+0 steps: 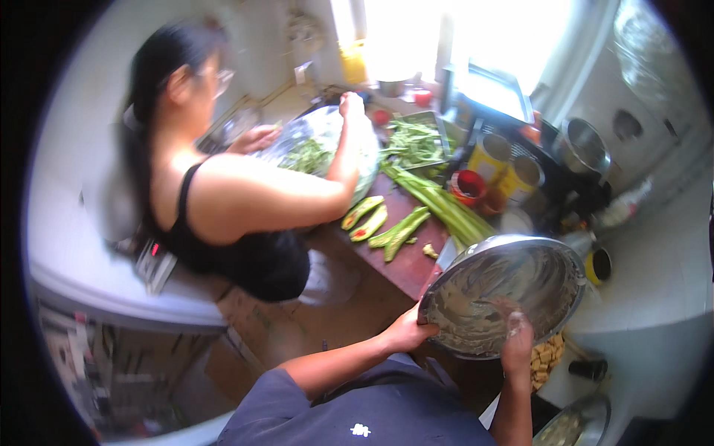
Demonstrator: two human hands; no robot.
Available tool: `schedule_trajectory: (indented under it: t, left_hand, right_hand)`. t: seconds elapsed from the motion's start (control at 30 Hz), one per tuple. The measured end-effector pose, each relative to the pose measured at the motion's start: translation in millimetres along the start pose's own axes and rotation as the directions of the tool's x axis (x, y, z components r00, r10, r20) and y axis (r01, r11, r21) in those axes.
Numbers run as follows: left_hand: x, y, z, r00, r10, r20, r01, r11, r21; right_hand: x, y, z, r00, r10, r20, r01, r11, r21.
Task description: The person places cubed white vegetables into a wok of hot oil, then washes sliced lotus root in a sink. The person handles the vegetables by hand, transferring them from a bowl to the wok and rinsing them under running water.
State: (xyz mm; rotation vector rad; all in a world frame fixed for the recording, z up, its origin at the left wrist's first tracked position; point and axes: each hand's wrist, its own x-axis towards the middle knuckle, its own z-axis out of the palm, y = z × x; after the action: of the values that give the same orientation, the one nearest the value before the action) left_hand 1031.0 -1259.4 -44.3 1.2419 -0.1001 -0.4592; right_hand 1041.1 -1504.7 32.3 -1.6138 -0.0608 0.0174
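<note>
A large metal bowl (502, 295) is tilted towards me, its inside smeared with a pale paste-like residue. My left hand (410, 329) grips the bowl's left rim. Inside the bowl's lower right part is my right hand (516, 329), with pale residue on it; blur hides whether its fingers hold anything. Beyond the bowl, celery stalks (440, 203) lie across a reddish-brown board (401, 273). Cut pieces of a green vegetable (368, 223) rest near the board's left edge. Part of a knife blade (448, 253) shows beside the bowl.
At left a co-worker (240, 217) reaches over a plastic-lined bowl (362, 167) of cut greens. A metal tray (443, 136) holds green strips. Yellow cans (491, 156) and a red container (467, 187) stand behind my bowl. Another metal bowl (599, 423) sits at lower right.
</note>
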Motion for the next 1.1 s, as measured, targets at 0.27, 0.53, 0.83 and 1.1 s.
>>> schedule_trajectory:
  t: [0.27, 0.53, 0.83, 1.1]
  left_hand:
    - [-242, -11, -3, 0.806, 0.039, -0.591, -0.089, 0.994, -0.056]
    - [-396, -69, 9, 0.172, -0.060, -0.983, -0.398, 0.909, -0.126]
    - [-461, -66, -42, -0.163, -0.287, -0.944, -0.666, 0.738, -0.110]
    - [-527, -55, -159, -0.113, -0.304, -0.946, -0.700, 0.700, -0.141]
  right_hand:
    - [-50, -76, 150, 0.602, -0.227, 0.766, 0.463, 0.880, -0.103]
    - [-118, -108, 285, -0.007, -0.270, 0.963, 0.506, 0.830, 0.236]
    - [-151, -90, 438, -0.240, -0.149, 0.959, 0.398, 0.886, 0.237]
    - [-178, -66, 617, -0.381, -0.170, 0.909, 0.445, 0.828, 0.341]
